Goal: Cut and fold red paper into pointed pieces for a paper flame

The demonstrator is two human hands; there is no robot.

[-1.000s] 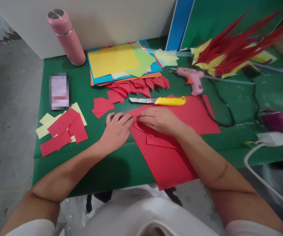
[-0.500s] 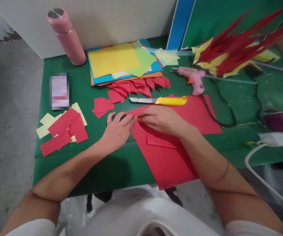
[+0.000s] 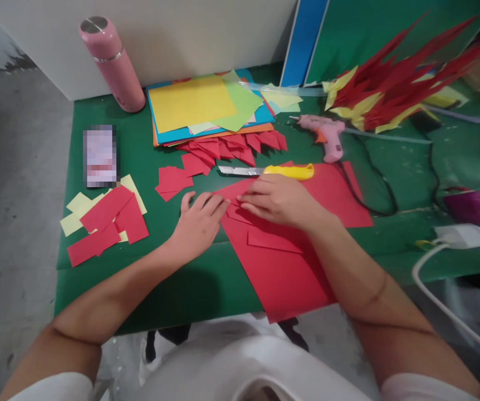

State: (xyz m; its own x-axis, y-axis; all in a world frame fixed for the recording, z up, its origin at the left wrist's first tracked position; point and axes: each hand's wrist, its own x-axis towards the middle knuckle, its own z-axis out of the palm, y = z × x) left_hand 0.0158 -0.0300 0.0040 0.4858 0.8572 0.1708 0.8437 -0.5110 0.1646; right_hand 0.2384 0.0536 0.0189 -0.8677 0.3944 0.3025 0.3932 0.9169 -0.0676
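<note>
Both hands work at a small folded red paper piece [image 3: 235, 211] above a large red paper sheet [image 3: 277, 289]. My left hand [image 3: 199, 221] pinches its left end between thumb and index finger, the other fingers loosely bent. On the piece's right side, my right hand [image 3: 279, 201] has its fingers pressed together on the paper; its thumb is mostly hidden. Another red strip [image 3: 271, 241] lies on the sheet below the right hand. Just beyond that hand rests a yellow utility knife [image 3: 288, 171], its blade out and pointing left.
Folded red pieces [image 3: 223, 149] lie before a stack of coloured paper [image 3: 194, 106]. Red and yellow cut strips [image 3: 106, 220], a phone [image 3: 100, 156] and a pink bottle [image 3: 114, 67] stand left. A pink glue gun [image 3: 327, 133], its cord and a red-yellow paper flame shape [image 3: 390, 89] are right.
My right hand has shifted slightly to the right, widening the gap between the fingertips, and more of the small red piece shows. My left hand stays nearly in place.
</note>
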